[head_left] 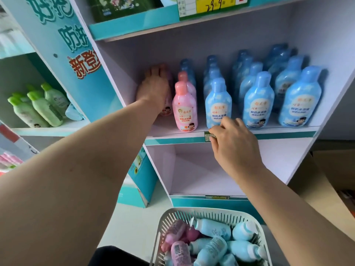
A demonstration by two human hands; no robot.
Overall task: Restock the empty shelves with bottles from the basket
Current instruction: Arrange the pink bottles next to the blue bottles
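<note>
The left hand reached deep into the middle shelf and gripped a pink bottle, palm over its body and fingers curled round its upper part. That bottle stood upright at the left end of the row, with a strip of bare shelf floor between it and the side wall. Just to its right stood two more pink bottles, one behind the other, the front one close to the shelf's front edge. Rows of blue bottles filled the rest of the shelf up to the right wall, narrow gaps between the rows.

The right hand sat at the shelf's front lip, fingers curled, with thumb and fingertips pinching the lip at a small price tag, right below the nearest blue bottle.

Under that lip the lower shelf was open from wall to wall. Below it, at the frame's bottom edge, a white slotted basket held a loose pile of pale blue and pink bottles lying on their sides. Off to the left, in a neighbouring unit, green bottles stood well apart from both hands.
</note>
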